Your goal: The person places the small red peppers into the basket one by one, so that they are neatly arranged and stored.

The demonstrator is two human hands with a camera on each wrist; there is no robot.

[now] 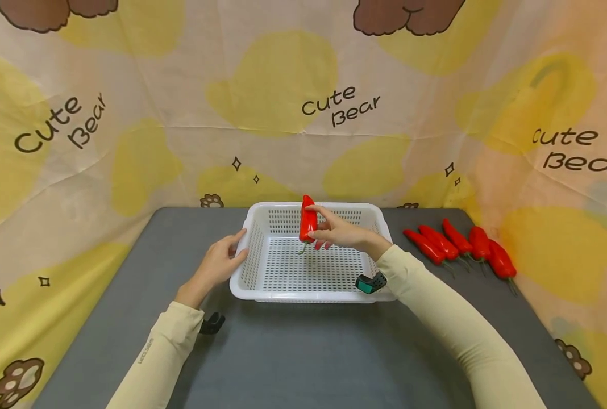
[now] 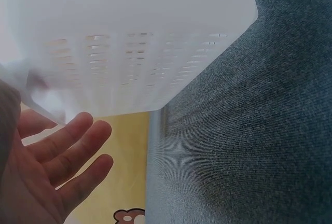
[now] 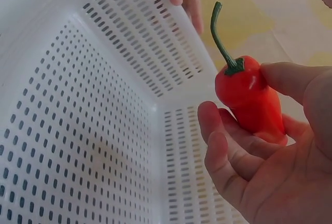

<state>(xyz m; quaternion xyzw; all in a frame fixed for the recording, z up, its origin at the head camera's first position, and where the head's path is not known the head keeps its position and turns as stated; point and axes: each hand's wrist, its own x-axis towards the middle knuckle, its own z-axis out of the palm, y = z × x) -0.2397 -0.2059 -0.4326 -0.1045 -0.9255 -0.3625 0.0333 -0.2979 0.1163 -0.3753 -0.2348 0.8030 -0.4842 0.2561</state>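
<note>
A red chili pepper [image 1: 307,221] with a green stem is held above the basket, its stem end lower in the head view. My right hand [image 1: 341,232] pinches it between thumb and fingers; the right wrist view shows the pepper [image 3: 254,99] up close. Beneath it stands a white perforated plastic basket [image 1: 311,296]. At the basket's left rim, my left hand [image 1: 219,262] holds the edge, the thumb lying over the rim and several fingers [image 2: 78,151] along the outside.
Several more red chili peppers [image 1: 449,241] lie in a row on the grey table [image 1: 308,352], right of the basket. A printed cloth [image 1: 278,85] hangs behind and at both sides of the table.
</note>
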